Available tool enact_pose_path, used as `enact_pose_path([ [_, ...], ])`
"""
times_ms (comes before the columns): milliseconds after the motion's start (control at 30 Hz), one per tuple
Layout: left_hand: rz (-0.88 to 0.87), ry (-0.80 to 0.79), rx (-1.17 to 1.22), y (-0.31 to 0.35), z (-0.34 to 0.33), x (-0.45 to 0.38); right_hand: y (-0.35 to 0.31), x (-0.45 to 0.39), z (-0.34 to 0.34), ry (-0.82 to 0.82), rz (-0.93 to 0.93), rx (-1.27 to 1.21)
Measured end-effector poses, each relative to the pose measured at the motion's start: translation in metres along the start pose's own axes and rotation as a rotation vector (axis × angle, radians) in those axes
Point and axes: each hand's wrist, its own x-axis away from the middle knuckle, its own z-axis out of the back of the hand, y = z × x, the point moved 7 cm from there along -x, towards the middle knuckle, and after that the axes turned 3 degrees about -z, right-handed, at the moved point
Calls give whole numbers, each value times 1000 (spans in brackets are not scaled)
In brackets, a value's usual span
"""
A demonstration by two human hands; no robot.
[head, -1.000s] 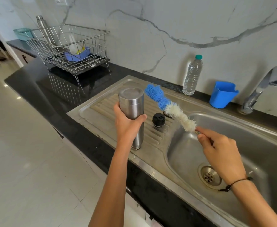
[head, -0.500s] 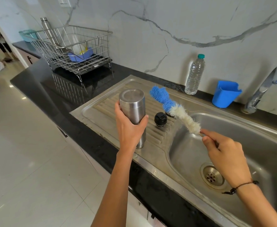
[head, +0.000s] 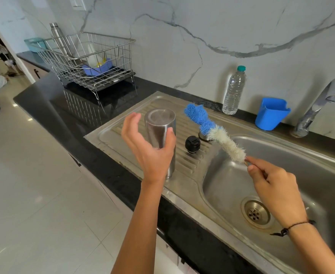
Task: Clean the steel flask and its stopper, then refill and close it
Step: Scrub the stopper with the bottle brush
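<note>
Steel flask, standing inverted on the draining board, looks rigid, smooth and probably slippery, best gripped mid-body, where left hand fingers spread loosely while right hand pinches the bottle brush handle.

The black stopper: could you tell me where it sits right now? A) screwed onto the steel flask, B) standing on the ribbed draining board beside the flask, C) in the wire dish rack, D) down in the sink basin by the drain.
B: the black stopper stands by itself on the ribbed draining board, just right of the steel flask, apart from it and outside the basin.
</note>
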Motion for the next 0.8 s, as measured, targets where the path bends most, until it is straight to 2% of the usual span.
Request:
enact_pose_path([
  [100, -232, 69, 128, 46, -9, -15, 3, -2, 6, 11, -16, -3],
  [200, -293, -62, 187, 65, -46, 0, 7, -5, 11, 20, -36, -7],
  [333, -123, -486, 27, 35, -108, 50, 18, -7, 24, 35, -80, 10],
  [400, -6, -624, -99, 6, -127, 71, 27, -4, 33, 48, -118, 12],
  [500, 171, -712, -271, -32, -147, 88, 43, -1, 47, 86, -171, 66],
  [600, 360, -867, -459, -64, -163, 103, 60, 5, 56, 115, -240, 125],
  [700, 395, -950, -539, -81, -174, 116, 75, 7, 66, 132, -314, 178],
  [800, 366, -961, -551, -86, -181, 122, 73, 1, 75, 143, -328, 232],
])
